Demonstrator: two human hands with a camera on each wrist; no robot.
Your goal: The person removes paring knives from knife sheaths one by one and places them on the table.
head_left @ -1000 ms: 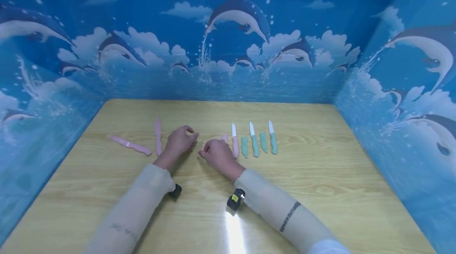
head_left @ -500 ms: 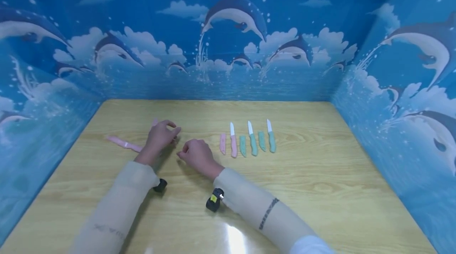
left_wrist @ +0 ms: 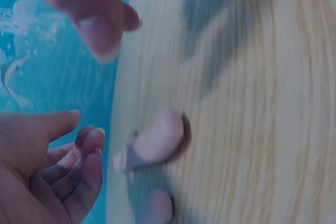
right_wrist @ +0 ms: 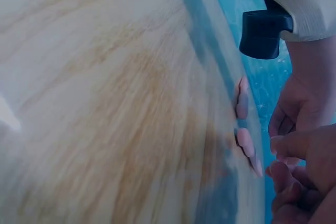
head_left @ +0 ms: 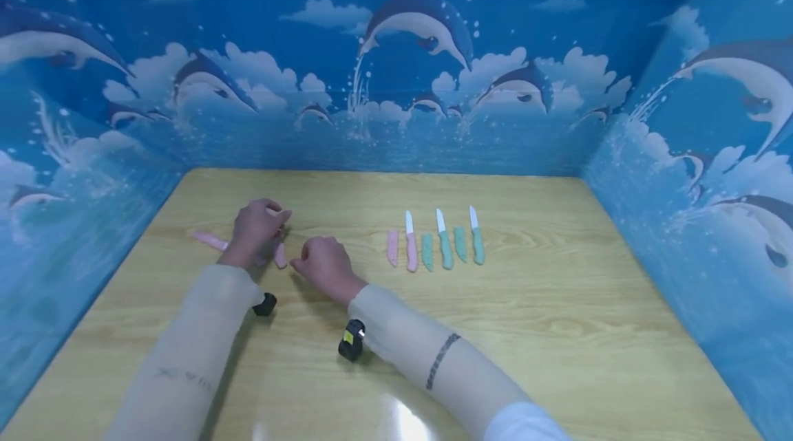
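My left hand [head_left: 257,224] hovers over two pink sheathed knives at the table's left, covering part of both. One slants leftward, its pink sheath [head_left: 209,240] showing; the other's pink handle [head_left: 280,255] sticks out toward me, also seen as a pink handle [left_wrist: 157,137] in the left wrist view. Loosely bent, the left fingers [left_wrist: 86,182] have nothing between them. Just right of that handle is my right hand [head_left: 328,265], fingers bent and apparently holding nothing; the right wrist view shows this right hand [right_wrist: 310,182] beside the knives.
Farther right lies a row: pink sheath [head_left: 393,248], pink-handled knife [head_left: 411,252], green sheath [head_left: 427,252], green-handled knife [head_left: 445,248], second green sheath [head_left: 460,243] and second green-handled knife [head_left: 477,245]. The bare blades point away from me. Blue dolphin-print walls [head_left: 384,131] border the wooden table [head_left: 526,331].
Both hands have moved left, from near the pink sheath of the row to the two pink sheathed knives. The row's pink sheath has come into full view.
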